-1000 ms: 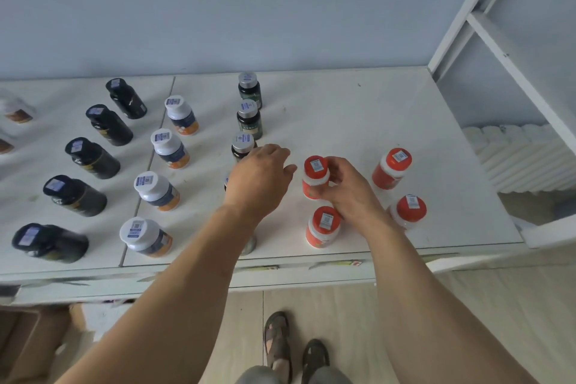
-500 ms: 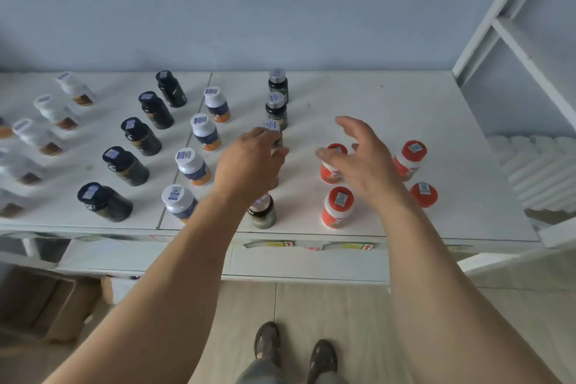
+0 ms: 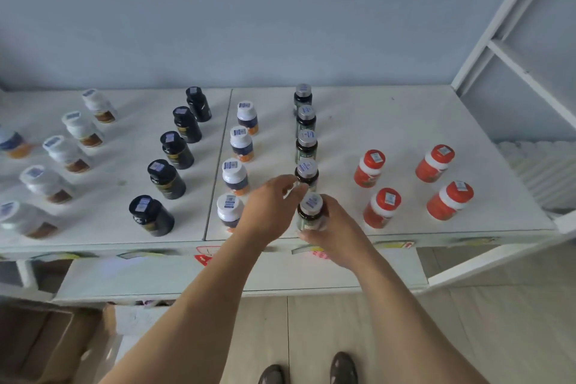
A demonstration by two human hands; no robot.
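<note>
A column of several dark bottles with silver caps runs down the middle of the white table. My right hand grips the nearest one from the right, at the table's front edge. My left hand is just left of it, fingers curled. Its fingertips reach the left side of the second-nearest dark bottle; whether they pinch it is unclear.
Several red bottles stand to the right. To the left are rows of white-capped bottles, black bottles and white bottles with brown labels. A white frame rises at the right, and a cardboard box sits on the floor.
My right hand left the red bottles, moved left and took hold of the nearest dark bottle. My left hand drew slightly back along the dark column.
</note>
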